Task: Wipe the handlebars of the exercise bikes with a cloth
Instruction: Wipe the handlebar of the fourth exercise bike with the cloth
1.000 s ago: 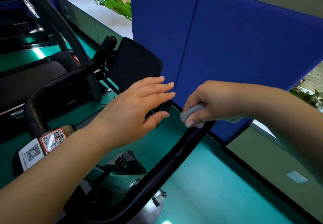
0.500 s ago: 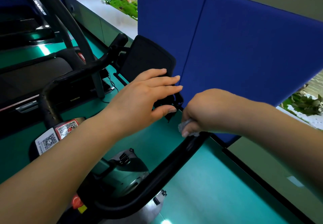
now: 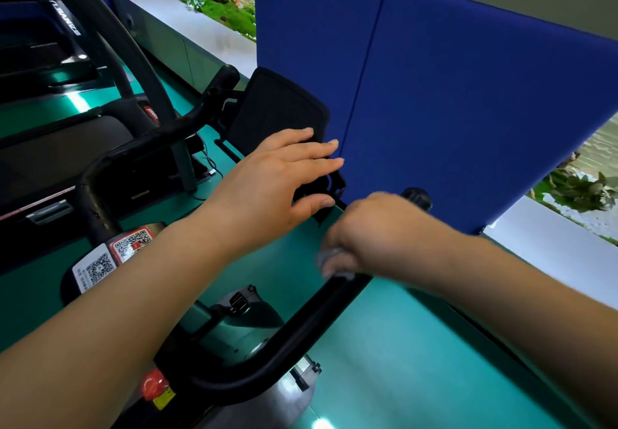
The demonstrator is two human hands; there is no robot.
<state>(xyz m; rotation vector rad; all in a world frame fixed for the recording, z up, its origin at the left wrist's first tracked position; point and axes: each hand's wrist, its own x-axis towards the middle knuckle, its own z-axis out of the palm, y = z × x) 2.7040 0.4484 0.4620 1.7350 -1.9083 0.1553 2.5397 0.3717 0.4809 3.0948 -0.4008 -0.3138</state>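
Hovering flat with fingers straight, the left hand point(image 3: 274, 174) holds nothing; the right hand point(image 3: 371, 238) grips the cloth point(image 3: 329, 258) around the handlebar point(image 3: 301, 325). The bunched cloth may slip, leaving parts unwiped.

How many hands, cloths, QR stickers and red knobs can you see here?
Hands: 2, the left hand and the right hand
Grey cloth: 1
QR-code stickers: 2, white and red
Red knob: 1
Total: 6
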